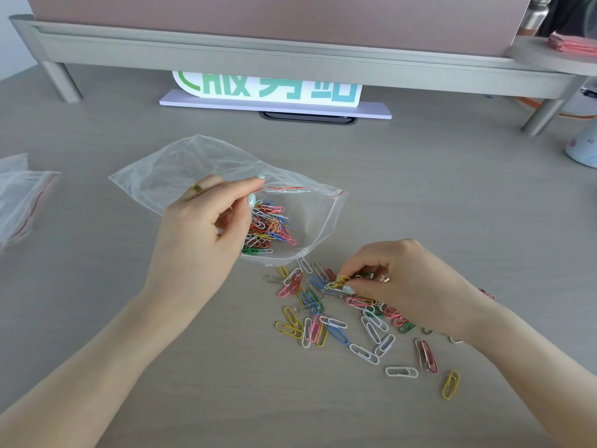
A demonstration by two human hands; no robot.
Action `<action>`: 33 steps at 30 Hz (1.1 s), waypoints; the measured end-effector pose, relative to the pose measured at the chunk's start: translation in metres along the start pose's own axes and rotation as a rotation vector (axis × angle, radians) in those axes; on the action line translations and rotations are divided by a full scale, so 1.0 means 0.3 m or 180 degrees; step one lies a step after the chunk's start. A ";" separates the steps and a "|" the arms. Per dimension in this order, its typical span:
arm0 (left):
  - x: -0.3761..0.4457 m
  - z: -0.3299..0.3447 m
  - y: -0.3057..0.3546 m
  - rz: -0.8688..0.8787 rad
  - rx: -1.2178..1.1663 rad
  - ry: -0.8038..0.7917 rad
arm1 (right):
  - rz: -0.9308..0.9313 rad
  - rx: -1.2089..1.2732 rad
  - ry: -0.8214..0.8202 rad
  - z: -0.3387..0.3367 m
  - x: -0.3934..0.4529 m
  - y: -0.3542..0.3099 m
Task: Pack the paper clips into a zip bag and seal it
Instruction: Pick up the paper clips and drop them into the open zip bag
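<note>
A clear zip bag (181,169) with a red seal line lies on the grey desk, its mouth facing right and held apart. My left hand (200,234) pinches the bag's upper lip between thumb and forefinger. Several coloured paper clips (268,226) lie heaped inside the bag. More loose paper clips (326,324) are scattered on the desk below the bag's mouth. My right hand (407,282) rests on that scatter, fingertips pinched on a few clips, a yellow one (336,282) showing at the thumb.
Spare zip bags (19,195) lie at the left edge. A grey monitor stand (258,56) spans the back, with a white sign (268,88) under it. A pale cup (584,150) stands at the right. A stray yellow clip (451,384) lies nearest me.
</note>
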State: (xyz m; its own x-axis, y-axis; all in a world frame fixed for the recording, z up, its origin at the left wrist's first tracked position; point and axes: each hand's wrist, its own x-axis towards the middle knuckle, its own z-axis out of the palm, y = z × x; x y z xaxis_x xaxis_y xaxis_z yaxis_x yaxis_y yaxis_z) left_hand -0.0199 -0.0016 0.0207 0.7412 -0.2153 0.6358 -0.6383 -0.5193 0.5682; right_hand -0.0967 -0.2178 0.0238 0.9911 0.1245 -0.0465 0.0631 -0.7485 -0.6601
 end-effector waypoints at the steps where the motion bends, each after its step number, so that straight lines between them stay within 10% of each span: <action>1: -0.001 0.000 -0.001 -0.0005 -0.0011 -0.0001 | 0.0032 0.0080 0.0002 -0.004 0.002 -0.003; 12: 0.002 -0.004 0.001 -0.0034 -0.0084 0.0003 | -0.0065 0.0838 0.0375 -0.005 0.172 -0.089; 33: 0.018 -0.018 -0.024 -0.0077 0.0048 0.0078 | -0.0612 -0.1152 0.0219 0.054 0.407 -0.167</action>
State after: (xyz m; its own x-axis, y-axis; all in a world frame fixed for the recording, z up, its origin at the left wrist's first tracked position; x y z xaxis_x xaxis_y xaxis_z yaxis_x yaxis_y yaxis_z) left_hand -0.0124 0.0056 0.0228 0.7509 -0.1822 0.6348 -0.6170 -0.5365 0.5758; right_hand 0.0191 -0.1545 0.0389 0.9620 0.2497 0.1103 0.2727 -0.8981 -0.3450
